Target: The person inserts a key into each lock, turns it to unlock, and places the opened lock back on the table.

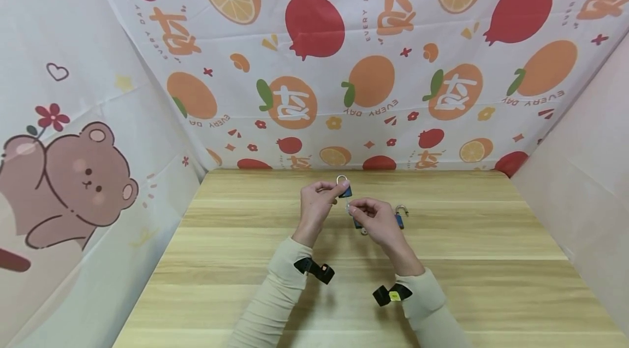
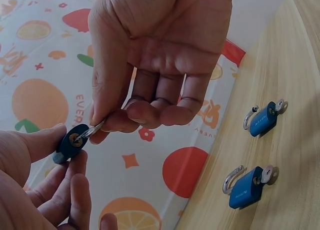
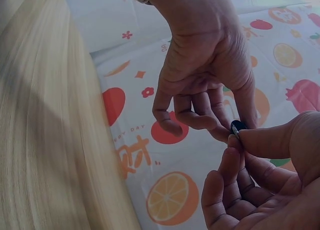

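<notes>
My left hand [image 1: 316, 206] pinches a small blue padlock [image 1: 346, 193] between thumb and fingers, above the table, with its silver shackle upward. In the left wrist view the brass keyhole face of this padlock [image 2: 64, 149] is turned toward my right hand [image 1: 382, 221]. That hand pinches a silver key [image 2: 93, 130] by its bow between thumb and forefinger, the blade right at the keyhole. In the right wrist view the fingers hide most of the lock and key.
Two more blue padlocks, one nearer [image 2: 247, 189] and one farther [image 2: 263, 120], lie on the wooden table [image 1: 236, 260] with shackles open and keys in them. In the head view my right hand partly covers them. Fruit-printed cloth [image 1: 403, 135] hangs behind the table's back edge.
</notes>
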